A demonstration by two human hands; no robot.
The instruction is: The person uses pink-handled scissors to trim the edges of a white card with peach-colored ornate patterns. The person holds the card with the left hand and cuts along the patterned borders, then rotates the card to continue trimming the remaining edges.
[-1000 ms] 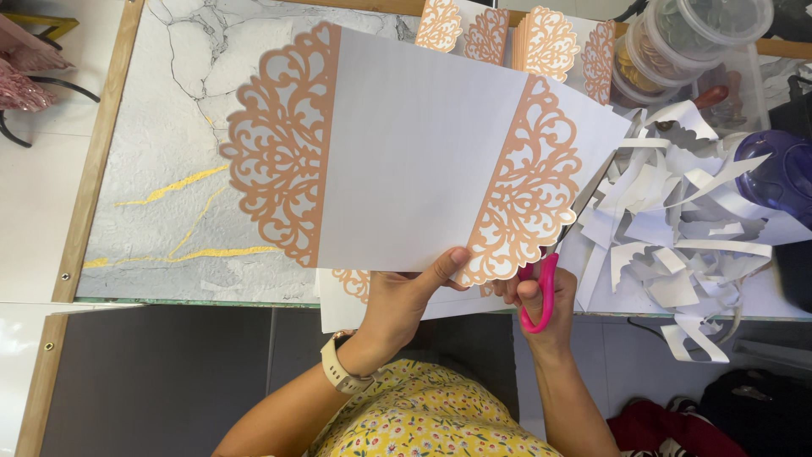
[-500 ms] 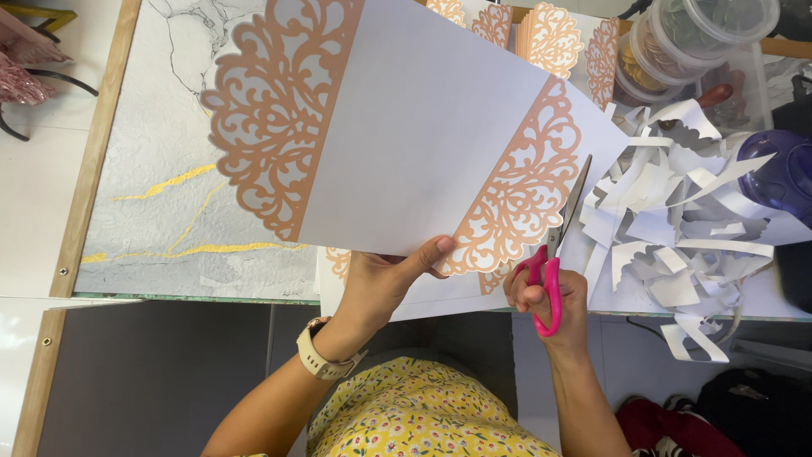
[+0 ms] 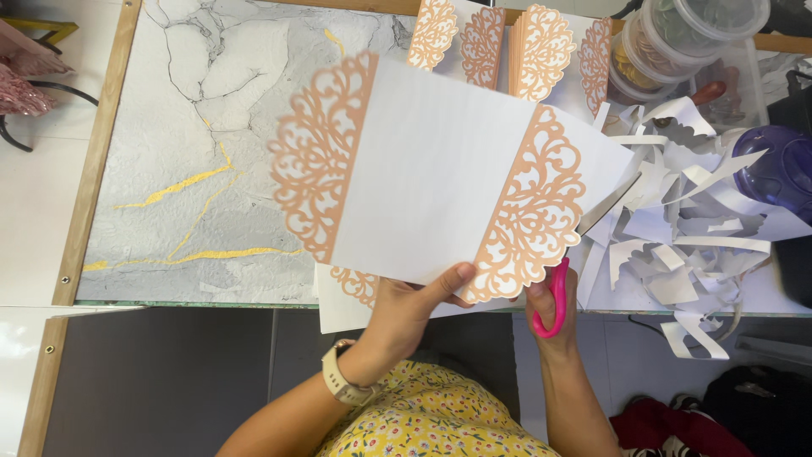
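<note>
Marble-pattern table (image 3: 194,110) fills the upper frame. Centre frame: white card with peach lace borders (image 3: 440,178), raised above the table. Your left hand (image 3: 406,309) pinches its lower edge, thumb on top. Your right hand (image 3: 554,309) is closed through pink scissors (image 3: 554,296) at the card's lower right. Paper offcuts (image 3: 677,211) heaped right

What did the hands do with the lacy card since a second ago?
The left hand turned the card so its lace edges slant a new way, and its far edge tipped over to the right. The right hand kept the pink scissors at the card's right lace edge, with the blades now hidden behind it. Both hands kept their grips. The paper scraps and the finished cards at the back stayed put.
</note>
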